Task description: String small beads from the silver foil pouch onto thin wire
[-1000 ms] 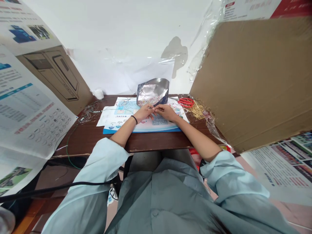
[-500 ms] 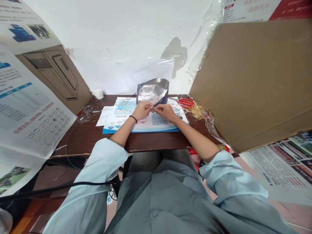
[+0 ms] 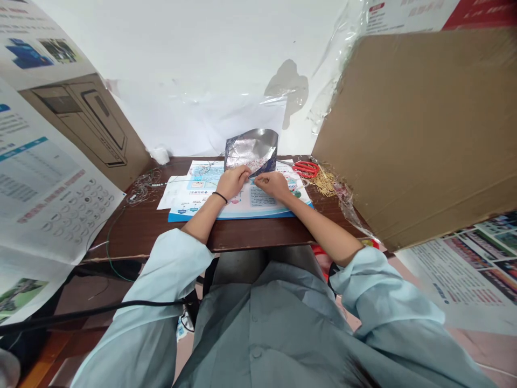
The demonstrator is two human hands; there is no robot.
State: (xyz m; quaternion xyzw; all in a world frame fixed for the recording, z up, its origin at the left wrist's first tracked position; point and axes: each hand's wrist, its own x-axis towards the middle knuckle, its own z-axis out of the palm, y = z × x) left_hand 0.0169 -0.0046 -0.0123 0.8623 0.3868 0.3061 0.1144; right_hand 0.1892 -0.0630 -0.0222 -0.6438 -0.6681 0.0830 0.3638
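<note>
Over the printed sheet (image 3: 242, 209) on the brown table, my left hand (image 3: 234, 182) is closed, thumb and fingertips together, at the front of a foil pouch (image 3: 251, 151). What it pinches is too small to make out. My right hand (image 3: 273, 185) is closed just to its right, its fingertips pinching something tiny that I cannot identify. A small gap separates the two hands. The pouch stands open, silvery inside, with small pale and pinkish pieces in it. A thin greenish thread runs across the paper towards my left hand.
Red-handled scissors (image 3: 306, 169) lie right of the paper beside a heap of thin golden sticks (image 3: 324, 181). Tangled clear thread (image 3: 143, 186) is on the left, with a white wad (image 3: 160, 155) behind. A cardboard panel (image 3: 424, 134) borders the right side.
The fingertips of my two hands have moved slightly apart; they were nearly touching. The view has shifted a little.
</note>
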